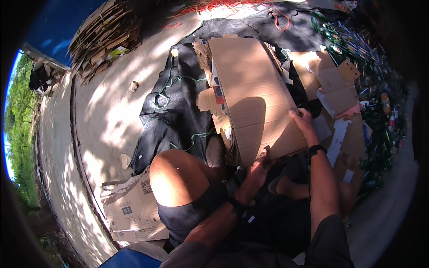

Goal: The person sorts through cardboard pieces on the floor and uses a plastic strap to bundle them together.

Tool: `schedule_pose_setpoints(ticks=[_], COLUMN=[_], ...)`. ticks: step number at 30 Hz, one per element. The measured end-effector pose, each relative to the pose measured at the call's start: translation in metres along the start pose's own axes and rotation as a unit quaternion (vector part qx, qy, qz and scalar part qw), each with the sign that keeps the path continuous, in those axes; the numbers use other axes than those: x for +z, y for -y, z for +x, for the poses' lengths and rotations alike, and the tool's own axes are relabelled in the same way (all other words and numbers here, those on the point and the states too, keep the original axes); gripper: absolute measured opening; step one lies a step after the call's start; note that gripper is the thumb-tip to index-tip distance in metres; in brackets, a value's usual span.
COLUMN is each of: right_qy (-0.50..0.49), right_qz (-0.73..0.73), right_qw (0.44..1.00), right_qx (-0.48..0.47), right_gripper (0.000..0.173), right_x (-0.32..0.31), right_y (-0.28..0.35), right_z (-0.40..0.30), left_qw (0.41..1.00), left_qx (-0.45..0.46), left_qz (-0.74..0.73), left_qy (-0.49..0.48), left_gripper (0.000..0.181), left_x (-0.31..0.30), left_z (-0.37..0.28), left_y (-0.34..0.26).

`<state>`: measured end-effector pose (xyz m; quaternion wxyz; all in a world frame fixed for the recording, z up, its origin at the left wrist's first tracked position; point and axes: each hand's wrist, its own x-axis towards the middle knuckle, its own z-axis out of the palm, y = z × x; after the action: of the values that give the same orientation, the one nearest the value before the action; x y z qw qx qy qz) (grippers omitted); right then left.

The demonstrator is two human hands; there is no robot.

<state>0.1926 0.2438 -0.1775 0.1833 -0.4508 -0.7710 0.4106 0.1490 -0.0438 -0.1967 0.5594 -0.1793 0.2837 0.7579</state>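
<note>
A large flattened cardboard box (249, 80) lies before me on top of a stack of cardboard pieces (209, 98). My left hand (257, 170) holds its near edge, with the thumb on the top face and the fingers mostly hidden. At its right edge, my right hand (304, 121) grips the cardboard, thumb over the top. The stack's layers jut out unevenly on the left side. My shadow falls across the near half of the sheet. Beneath the stack spreads a black woven tarp (181, 124) with green cord (194, 140) along it.
Loose cardboard pieces (338, 97) lie to the right, beside a heap of glass and plastic bottles (378, 97). A printed cardboard sheet (134, 207) is by my left knee. Farther off stand a tied cardboard bundle (104, 37) and a tangle of red strapping (214, 6) on the concrete floor (110, 100).
</note>
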Motion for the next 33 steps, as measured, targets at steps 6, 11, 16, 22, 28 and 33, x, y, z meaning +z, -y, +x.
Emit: schedule_pose_setpoints(ticks=[6, 11, 16, 22, 28, 33], right_qy=[0.006, 0.003, -0.011, -0.045, 0.004, 0.100], right_qz=[-0.007, -0.002, -0.031, -0.027, -0.029, 0.001], right_qw=[1.000, 1.000, 0.999, 0.996, 0.980, 0.963], right_qx=[0.008, 0.008, 0.023, 0.075, 0.198, 0.251], right_gripper=[0.049, 0.052, 0.058, 0.063, 0.085, 0.098], right_x=[0.008, 0.016, 0.012, 0.010, -0.001, -0.006], right_y=[-0.034, -0.040, -0.058, -0.059, -0.073, -0.063], right_z=[0.006, 0.009, 0.003, -0.004, -0.022, -0.039], left_qw=[0.993, 0.983, 0.955, 0.919, 0.791, 0.564], left_qx=[-0.040, -0.003, 0.011, 0.080, 0.230, 0.316], left_qz=[-0.016, 0.006, 0.078, 0.225, 0.412, 0.656], left_qy=[-0.107, -0.183, -0.286, -0.315, -0.390, -0.390], left_gripper=[0.049, 0.052, 0.052, 0.050, 0.059, 0.069], left_x=[-0.004, -0.013, 0.004, -0.026, -0.065, -0.028], left_z=[-0.008, -0.014, -0.027, -0.021, 0.001, 0.014], left_y=[-0.005, -0.007, -0.016, -0.021, -0.048, -0.081])
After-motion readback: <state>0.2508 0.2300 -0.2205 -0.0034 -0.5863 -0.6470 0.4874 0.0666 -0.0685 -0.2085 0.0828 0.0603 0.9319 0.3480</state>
